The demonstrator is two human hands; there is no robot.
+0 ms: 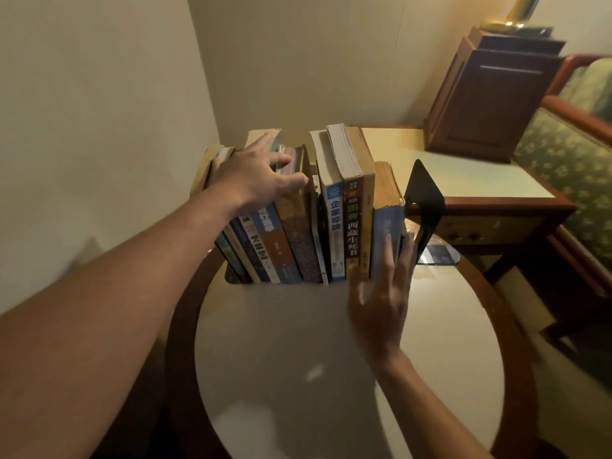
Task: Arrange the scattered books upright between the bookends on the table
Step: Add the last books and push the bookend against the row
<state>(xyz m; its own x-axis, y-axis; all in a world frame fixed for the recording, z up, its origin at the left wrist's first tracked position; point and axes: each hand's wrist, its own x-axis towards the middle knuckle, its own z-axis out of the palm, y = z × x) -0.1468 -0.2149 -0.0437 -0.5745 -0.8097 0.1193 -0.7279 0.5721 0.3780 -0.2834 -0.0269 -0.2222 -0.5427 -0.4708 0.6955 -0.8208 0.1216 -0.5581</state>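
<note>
On the surface [298, 342], the left hand [258, 180] spreads flat over the leaning books [265, 240], seemingly to steady them; the right hand [384, 293], fingers straight, squares the end book [387, 220].

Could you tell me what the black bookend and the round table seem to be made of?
The black bookend looks like thin matte-painted sheet metal: a flat plate with a cut-out. The round table has a glossy pale top, perhaps glass or stone by its reflections, in a wooden-looking rim.

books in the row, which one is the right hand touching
The pale blue book at the right end, beside the black bookend; the right hand rests on its spine.
</note>
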